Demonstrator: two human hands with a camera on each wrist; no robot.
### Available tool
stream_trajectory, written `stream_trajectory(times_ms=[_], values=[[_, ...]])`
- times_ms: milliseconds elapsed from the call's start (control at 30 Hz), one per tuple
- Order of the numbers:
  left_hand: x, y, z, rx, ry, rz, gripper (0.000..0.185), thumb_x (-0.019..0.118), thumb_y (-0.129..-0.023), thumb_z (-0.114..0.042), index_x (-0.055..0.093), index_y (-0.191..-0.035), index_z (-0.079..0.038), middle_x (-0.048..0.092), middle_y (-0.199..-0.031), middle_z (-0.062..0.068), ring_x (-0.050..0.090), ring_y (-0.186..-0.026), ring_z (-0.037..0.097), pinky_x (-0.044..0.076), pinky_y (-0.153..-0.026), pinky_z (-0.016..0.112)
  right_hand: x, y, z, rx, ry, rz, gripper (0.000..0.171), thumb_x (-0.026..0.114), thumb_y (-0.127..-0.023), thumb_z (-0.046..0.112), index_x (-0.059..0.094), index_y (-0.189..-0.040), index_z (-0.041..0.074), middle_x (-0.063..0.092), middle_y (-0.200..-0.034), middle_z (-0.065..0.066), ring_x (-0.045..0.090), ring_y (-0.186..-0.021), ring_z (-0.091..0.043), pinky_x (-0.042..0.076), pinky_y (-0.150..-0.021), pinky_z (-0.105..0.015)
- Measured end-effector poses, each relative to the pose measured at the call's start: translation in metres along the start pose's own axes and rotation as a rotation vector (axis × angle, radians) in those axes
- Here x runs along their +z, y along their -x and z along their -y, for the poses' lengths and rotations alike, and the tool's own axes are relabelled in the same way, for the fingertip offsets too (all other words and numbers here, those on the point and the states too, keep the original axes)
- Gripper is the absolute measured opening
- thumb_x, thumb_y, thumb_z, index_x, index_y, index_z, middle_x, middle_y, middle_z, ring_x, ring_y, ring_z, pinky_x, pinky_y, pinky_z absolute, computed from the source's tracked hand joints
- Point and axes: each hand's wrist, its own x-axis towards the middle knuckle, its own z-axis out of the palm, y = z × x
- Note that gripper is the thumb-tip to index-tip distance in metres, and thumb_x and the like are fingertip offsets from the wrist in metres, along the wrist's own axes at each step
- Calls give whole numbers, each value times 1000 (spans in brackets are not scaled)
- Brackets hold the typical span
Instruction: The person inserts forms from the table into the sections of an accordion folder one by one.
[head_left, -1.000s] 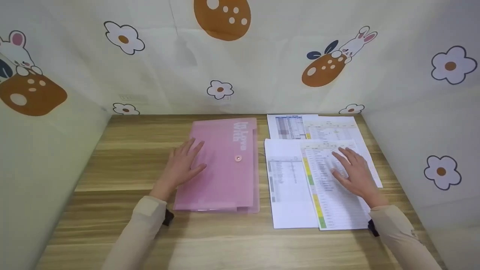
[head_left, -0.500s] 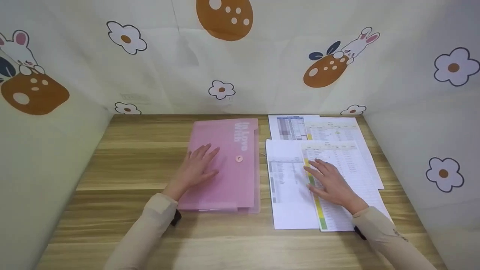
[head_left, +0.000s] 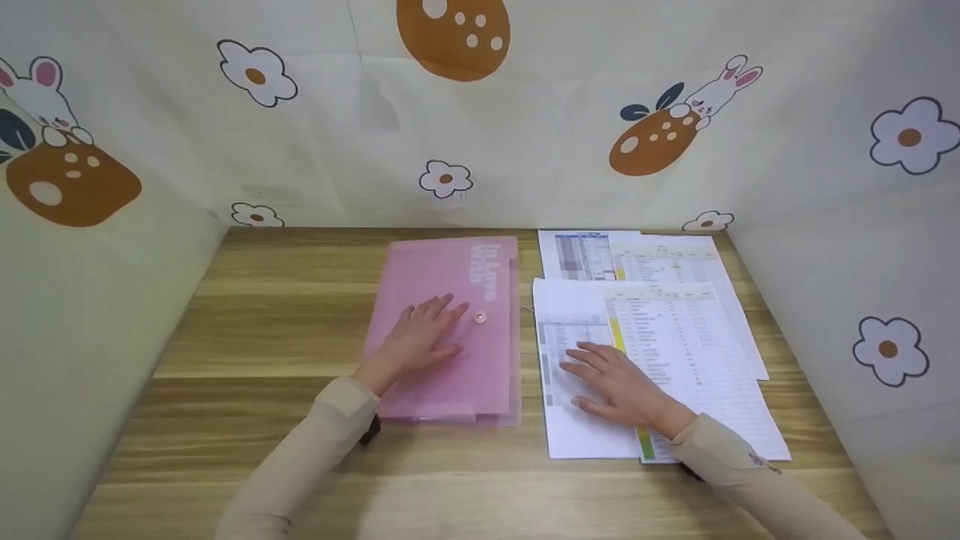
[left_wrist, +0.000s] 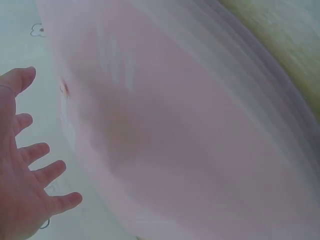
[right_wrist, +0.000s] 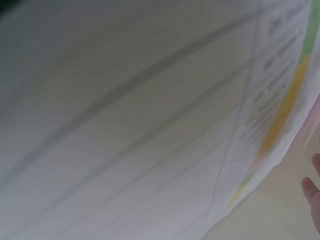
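A pink plastic folder with a snap button lies on the wooden table. My left hand lies flat on the folder, fingers spread, just left of the button. In the left wrist view the same left hand shows beside the blurred pink folder. To the right lie several printed sheets with tables and coloured bars. My right hand rests flat on the left sheet, fingers straight. The right wrist view shows blurred printed paper close up and a fingertip at the edge.
Cloth walls printed with flowers and rabbits close in the table at the back and both sides. Bare wood runs along the front edge and left of the folder.
My left hand slid right across the folder toward the button. My right hand slid left and nearer over the sheets, from the right sheet to the left one.
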Motion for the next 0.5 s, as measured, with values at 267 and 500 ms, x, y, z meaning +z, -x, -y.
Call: stream_trajectory(times_ms=[267,500], values=[[4,-13,-10,23,-17,63,62,50,-86,-41,27,-139,-17,24,-140,12,26,-124,29,20,-93,53,12,-13,16,-111,-11,30,50,53,-83,40,50,-124,10,44,-127,-11,33,-119,-31,23,-94,-41],[8,-25,-18,41,-32,83,63,49,-86,-42,27,-139,-17,23,-140,13,26,-124,30,21,-93,52,17,-23,29,-173,-22,57,53,57,-80,40,51,-124,11,44,-126,-11,34,-118,-31,23,-95,-41]])
